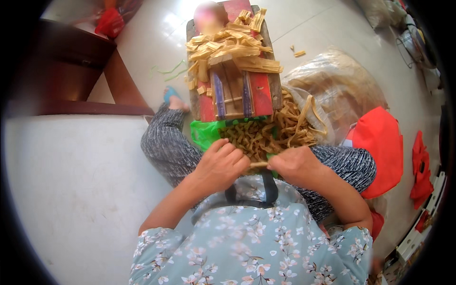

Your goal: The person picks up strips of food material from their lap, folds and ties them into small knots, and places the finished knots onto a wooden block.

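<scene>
1. A home room is apparently serving as a small workspace.
2. Pale floor tiles (308, 31) are showing beside dark wooden furniture (124, 80).
3. Tan strips (232, 47) are lying on a red work board (262, 92) and filling a clear plastic bag (354, 71).

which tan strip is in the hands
The strip running between the left hand and right hand; the rest, like those on the red board, lie unheld.

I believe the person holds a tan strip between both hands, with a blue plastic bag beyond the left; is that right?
Not quite: in the head view, the plastic bag beyond the left hand is green; that hand and the right hand do hold the tan strip.
</scene>
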Demonstrator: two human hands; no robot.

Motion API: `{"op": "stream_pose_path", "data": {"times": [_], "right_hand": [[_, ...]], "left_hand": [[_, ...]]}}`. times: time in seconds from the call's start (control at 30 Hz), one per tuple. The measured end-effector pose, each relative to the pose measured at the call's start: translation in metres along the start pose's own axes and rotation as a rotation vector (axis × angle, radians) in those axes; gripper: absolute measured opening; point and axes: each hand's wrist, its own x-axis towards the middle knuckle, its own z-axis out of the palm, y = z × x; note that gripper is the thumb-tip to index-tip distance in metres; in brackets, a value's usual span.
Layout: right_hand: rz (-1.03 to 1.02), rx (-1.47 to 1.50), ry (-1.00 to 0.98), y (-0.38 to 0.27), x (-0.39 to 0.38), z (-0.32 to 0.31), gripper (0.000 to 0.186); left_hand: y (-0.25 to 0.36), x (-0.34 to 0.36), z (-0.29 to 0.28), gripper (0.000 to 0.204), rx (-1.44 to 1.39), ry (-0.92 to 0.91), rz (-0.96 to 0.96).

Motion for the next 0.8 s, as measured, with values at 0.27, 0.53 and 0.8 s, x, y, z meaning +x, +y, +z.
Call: {"op": "stream_pose_path", "data": {"times": [0.27,0.53,0.8], "right_hand": [[0.050,-0.080,0.238,0.033,0.033,-0.009,0.006],[0.022,-0.220,0.433,0.076,0.119,-0.044,0.013],[0.216,-0.149,0.362,0.093,0.055,-0.033,0.015]], "left_hand": [[-0.033,0.005,-0.012,0.014,-0.036,0.161,-0.248],[-0.101,0.055,-0.040,0.012,-0.002,0.419,-0.387],[-0.068,0.024,-0.033,0.016,-0.075,0.404,-0.374]]}}
